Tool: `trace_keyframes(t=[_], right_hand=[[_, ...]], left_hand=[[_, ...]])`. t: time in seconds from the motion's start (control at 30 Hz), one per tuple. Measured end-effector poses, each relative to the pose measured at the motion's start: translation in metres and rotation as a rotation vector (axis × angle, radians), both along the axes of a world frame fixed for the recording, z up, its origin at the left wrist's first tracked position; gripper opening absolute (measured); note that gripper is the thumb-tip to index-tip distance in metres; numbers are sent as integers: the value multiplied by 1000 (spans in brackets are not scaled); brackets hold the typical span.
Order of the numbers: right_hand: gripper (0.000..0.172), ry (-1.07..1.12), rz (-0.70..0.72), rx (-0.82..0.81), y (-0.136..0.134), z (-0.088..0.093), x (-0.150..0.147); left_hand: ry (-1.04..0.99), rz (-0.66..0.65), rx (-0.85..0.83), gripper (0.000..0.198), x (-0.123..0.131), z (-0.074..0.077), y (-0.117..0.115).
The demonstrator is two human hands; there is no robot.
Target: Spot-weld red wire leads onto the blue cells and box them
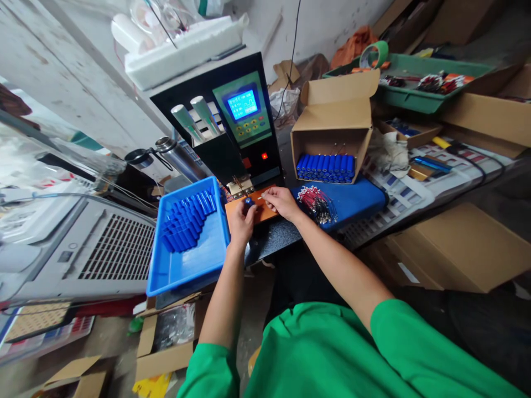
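Note:
My left hand (241, 220) is closed round a blue cylindrical battery cell (249, 202), standing it on the orange plate (262, 211) under the electrodes of the black spot welder (232, 119). My right hand (281, 200) pinches a small thin piece, too small to name, held against the top of that cell. A blue tray (176, 266) with several blue cells lies just left of my left hand. A bundle of red-and-black wire leads (317, 202) rests on a blue pad (357, 200) right of my right hand.
An open cardboard box (334, 130) lying on its side holds stacked blue cells behind the pad. A green tray (410, 91) of parts sits far right. Cardboard boxes (456, 249) stand below the bench at right, a grey vented unit (95, 251) at left.

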State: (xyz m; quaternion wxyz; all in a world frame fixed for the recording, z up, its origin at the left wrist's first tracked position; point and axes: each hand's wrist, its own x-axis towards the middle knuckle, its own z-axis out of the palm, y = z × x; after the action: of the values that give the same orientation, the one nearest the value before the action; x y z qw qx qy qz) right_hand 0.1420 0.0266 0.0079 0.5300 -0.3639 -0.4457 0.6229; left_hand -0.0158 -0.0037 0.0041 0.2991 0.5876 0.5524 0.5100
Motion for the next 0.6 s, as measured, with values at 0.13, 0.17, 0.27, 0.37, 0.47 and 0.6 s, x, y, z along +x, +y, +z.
trace_keyframes(t=[0.13, 0.17, 0.27, 0.37, 0.47, 0.6], right_hand=[[37, -2, -24, -23, 0, 2, -3], [37, -8, -29, -31, 1, 3, -4], [35, -41, -42, -40, 1, 6, -8], [34, -78, -55, -25, 2, 9, -13], [33, -102, -57, 21, 4, 10, -20], [26, -180, -61, 87, 8, 8, -27]], left_hand=[[-43, 56, 29, 16, 7, 2, -1], [-56, 57, 27, 17, 8, 2, -1], [-69, 44, 19, 18, 9, 0, -1], [-57, 59, 27, 22, 9, -4, -1], [-53, 89, 33, 28, 9, -8, -1], [-77, 112, 30, 32, 9, -13, 0]])
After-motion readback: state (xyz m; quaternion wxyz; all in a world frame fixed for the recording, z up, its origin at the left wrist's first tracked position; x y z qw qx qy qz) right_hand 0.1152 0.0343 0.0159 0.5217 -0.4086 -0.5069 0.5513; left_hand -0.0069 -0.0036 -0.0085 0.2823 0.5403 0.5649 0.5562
